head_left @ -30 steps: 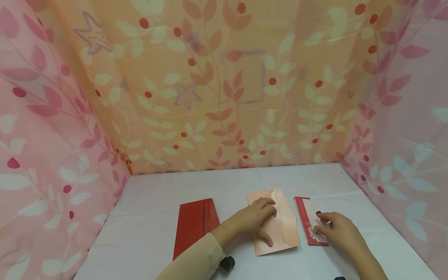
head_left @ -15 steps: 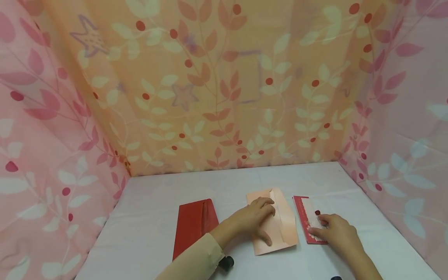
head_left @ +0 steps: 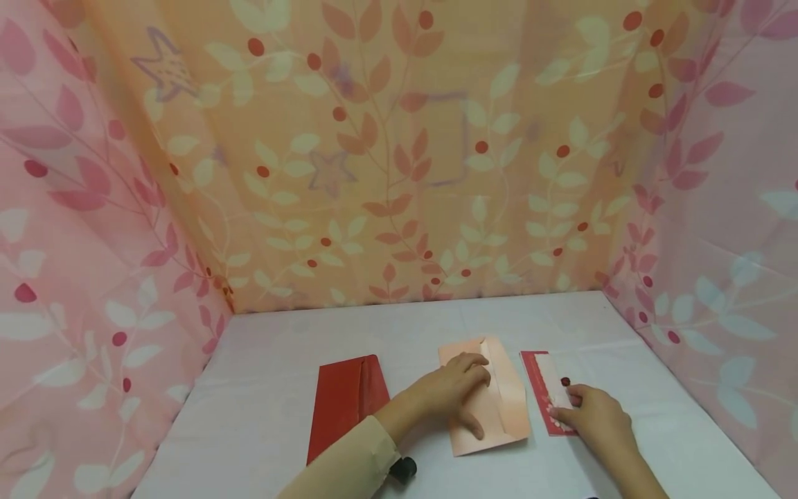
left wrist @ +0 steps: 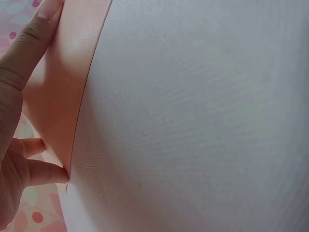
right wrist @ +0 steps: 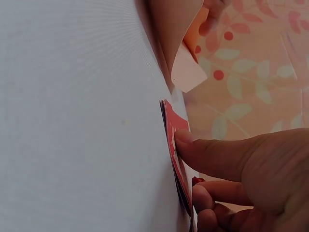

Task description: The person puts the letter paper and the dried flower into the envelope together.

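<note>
White tabletop boxed in on three sides by leaf-print fabric walls, orange at the back, pink on both flanks. From my feed, the left hand lies on the peach envelope, fingers spread fairly straight and pressing it flat to the table, nothing gripped; the left wrist view shows a thumb and fingertips along the envelope's edge. Envelope is pale salmon, long and narrow, lying lengthwise away from me near the front centre of the table, flap open along its right side with a lighter inner strip showing. Just beside it on the right, with a narrow strip of table between, sits the red greeting card: red border, white panel, a small dark red dot near the middle, white flower detail at the near end. My right hand covers the card's near end; in the right wrist view the thumb presses on the card's edge with the other fingers curled underneath, so it reads as a pinch on the card, which is still down on the table. Further left, well apart, a dark red envelope lies flat, partly hidden by my beige sleeve.
</note>
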Tool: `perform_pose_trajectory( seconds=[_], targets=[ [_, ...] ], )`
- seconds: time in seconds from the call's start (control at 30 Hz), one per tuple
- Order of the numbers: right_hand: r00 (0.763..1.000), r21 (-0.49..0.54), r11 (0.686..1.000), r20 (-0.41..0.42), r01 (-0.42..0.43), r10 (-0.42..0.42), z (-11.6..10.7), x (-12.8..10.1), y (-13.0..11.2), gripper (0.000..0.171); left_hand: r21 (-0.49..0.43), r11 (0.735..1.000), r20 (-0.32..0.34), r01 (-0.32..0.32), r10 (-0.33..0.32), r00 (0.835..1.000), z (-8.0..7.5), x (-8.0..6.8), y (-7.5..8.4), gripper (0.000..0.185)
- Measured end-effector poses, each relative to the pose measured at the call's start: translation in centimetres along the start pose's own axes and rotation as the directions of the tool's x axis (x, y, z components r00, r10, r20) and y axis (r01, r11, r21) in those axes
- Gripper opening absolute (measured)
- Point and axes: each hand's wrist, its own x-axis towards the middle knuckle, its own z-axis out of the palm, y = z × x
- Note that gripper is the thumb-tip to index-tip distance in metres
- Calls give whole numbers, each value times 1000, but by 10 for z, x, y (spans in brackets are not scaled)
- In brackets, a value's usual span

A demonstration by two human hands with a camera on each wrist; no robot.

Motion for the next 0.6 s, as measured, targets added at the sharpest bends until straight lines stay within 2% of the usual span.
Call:
perform_pose_trajectory(
  seconds=[0.23, 0.4, 0.6],
  targets=[
    [1000, 50, 999, -15, 18, -18, -1, -2, 0, 89, -6, 1000, 0, -8, 8, 1000, -2, -2, 2, 85],
    [1000, 64, 998, -10, 1, -1, -1, -2, -1, 89, 9, 1000, -5, -11, 11, 1000, -1, -1, 1, 84],
    [1000, 94, 996, -25, 2, 0, 1, -3, -5, 76, 25, 999, -17, -23, 24, 1000, -1, -1, 0, 85]
  ],
)
